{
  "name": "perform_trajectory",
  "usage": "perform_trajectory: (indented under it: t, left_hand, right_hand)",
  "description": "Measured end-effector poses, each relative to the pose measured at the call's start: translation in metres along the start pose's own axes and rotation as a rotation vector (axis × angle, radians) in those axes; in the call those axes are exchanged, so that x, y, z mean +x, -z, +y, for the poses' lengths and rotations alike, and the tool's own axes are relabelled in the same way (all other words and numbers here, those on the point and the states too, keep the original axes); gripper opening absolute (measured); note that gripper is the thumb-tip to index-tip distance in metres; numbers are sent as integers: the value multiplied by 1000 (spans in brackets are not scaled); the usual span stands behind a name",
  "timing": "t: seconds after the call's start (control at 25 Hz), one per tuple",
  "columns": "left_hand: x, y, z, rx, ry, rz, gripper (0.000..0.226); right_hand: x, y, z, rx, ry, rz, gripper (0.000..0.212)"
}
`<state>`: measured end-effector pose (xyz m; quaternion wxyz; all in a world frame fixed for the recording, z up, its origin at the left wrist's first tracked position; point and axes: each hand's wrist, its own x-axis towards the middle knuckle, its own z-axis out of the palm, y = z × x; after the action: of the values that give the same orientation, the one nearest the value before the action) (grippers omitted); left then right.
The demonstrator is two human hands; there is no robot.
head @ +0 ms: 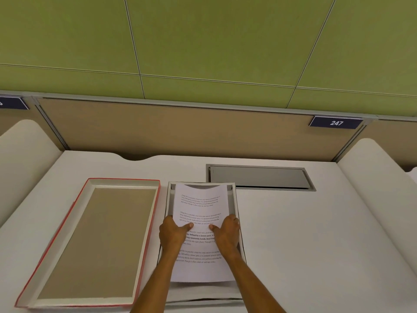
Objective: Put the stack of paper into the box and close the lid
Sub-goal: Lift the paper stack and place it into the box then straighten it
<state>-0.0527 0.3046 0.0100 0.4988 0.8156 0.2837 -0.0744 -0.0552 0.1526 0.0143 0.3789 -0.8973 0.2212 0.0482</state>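
Note:
A stack of white printed paper [200,199] is held over the open grey-white box [234,199] in the middle of the desk. My left hand [172,233] grips the stack's left edge and my right hand [228,233] grips its right edge, thumbs on top. The sheets bow between the hands, the far end dipping into the box. The lid [99,240], red outside and brown inside, lies upside down to the left of the box, touching its side.
A white desk [316,233] carries everything. A grey cable hatch [259,177] sits behind the box to the right. Brown partition with a "247" label [336,123] stands at the back; white curved dividers flank both sides.

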Motion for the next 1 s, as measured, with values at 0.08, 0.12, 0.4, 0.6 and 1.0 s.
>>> perform_trajectory:
  t: [0.08,0.12,0.4,0.6,1.0]
  left_hand:
    - [2,-2,-1,0,2,-3,44]
    - [3,-2,-2,2,6,-3,44]
    - [1,-10,-7,-12,29,0,35]
    - [2,-12,-10,-5,23,3,41]
    - [-8,-10,-13,-16,-122,74,61]
  right_hand:
    - [2,-2,1,-21,5,-5,63]
    - [3,-3,2,-26,3,-11,63]
    - [5,-7,10,-100,21,-22,62]
    - [7,-7,10,-140,16,-30,62]
    - [9,-5,19,73,-65,-125,81]
